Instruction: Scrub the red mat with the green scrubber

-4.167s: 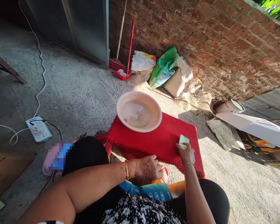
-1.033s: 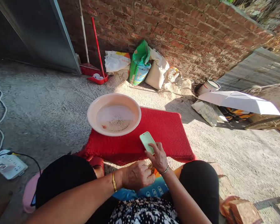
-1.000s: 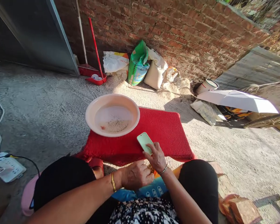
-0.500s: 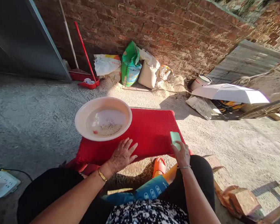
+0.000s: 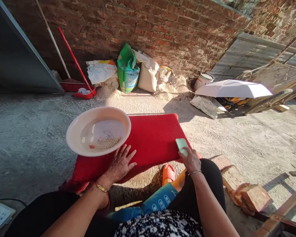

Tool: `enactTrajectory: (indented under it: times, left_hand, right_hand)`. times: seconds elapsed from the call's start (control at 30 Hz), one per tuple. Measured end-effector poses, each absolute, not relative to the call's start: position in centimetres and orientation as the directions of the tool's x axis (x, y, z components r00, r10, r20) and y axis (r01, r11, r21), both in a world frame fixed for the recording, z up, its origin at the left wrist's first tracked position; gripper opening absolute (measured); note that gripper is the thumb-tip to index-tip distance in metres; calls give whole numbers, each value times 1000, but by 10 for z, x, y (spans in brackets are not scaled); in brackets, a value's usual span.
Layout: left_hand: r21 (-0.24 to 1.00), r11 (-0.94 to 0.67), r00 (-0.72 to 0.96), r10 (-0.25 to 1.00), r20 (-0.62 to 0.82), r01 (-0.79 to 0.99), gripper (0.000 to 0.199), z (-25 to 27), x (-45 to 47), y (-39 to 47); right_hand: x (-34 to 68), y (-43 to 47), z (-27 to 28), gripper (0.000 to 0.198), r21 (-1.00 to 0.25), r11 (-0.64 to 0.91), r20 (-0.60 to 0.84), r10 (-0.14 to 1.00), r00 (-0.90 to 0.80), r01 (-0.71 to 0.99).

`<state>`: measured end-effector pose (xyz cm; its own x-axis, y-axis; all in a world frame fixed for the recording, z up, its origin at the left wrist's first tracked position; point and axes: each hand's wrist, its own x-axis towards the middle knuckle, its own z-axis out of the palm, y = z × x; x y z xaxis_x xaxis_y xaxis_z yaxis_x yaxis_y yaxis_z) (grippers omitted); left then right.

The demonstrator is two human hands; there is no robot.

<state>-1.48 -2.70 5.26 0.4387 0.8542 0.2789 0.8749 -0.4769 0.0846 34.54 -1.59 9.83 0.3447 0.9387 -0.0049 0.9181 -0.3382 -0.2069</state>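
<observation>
The left hand (image 5: pixel 120 163) lies flat on the red rectangular fabric mat (image 5: pixel 153 138), with its fingers spread wide and holding nothing. It rests on the near part of the mat, just beside the near rim of the round pale pink plastic basin (image 5: pixel 75 133). This basin stands on the left part of the mat, and its left side goes over the mat's edge. Inside the basin there is a thin layer of small brownish grains (image 5: pixel 106 142) and one small red piece.

The right hand (image 5: pixel 191 160) is at the near right corner of the mat. Its fingers are bent around the lower end of a pale green flat phone (image 5: pixel 181 145), and the upper end of the phone lies on the mat.

An orange rubber slipper (image 5: pixel 168 173) is on the concrete ground just at the near edge of the mat, between the two hands. Beyond the far edge of the mat, against the red brick wall (image 5: pixel 162 29), stand a green printed sack (image 5: pixel 126 69) and a beige sack (image 5: pixel 147 76). A red dustpan (image 5: pixel 84 94) is to the left of them.
</observation>
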Motion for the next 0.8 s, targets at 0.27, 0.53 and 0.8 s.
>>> enactTrajectory:
  times: [0.27, 0.53, 0.8]
  left_hand:
    - [83, -447, 405, 863, 302, 891, 49, 46, -13, -27]
    - [25, -446, 417, 854, 310, 895, 50, 47, -13, -28]
    - [45, -440, 406, 860, 309, 897, 50, 51, -10, -29]
  right_hand:
    - [294, 17, 115, 38, -203, 33, 102, 995, -12, 979]
    - [218, 37, 95, 38, -190, 397, 134, 916, -377, 898]
    - [291, 48, 98, 41, -159, 34, -22, 999, -38, 987]
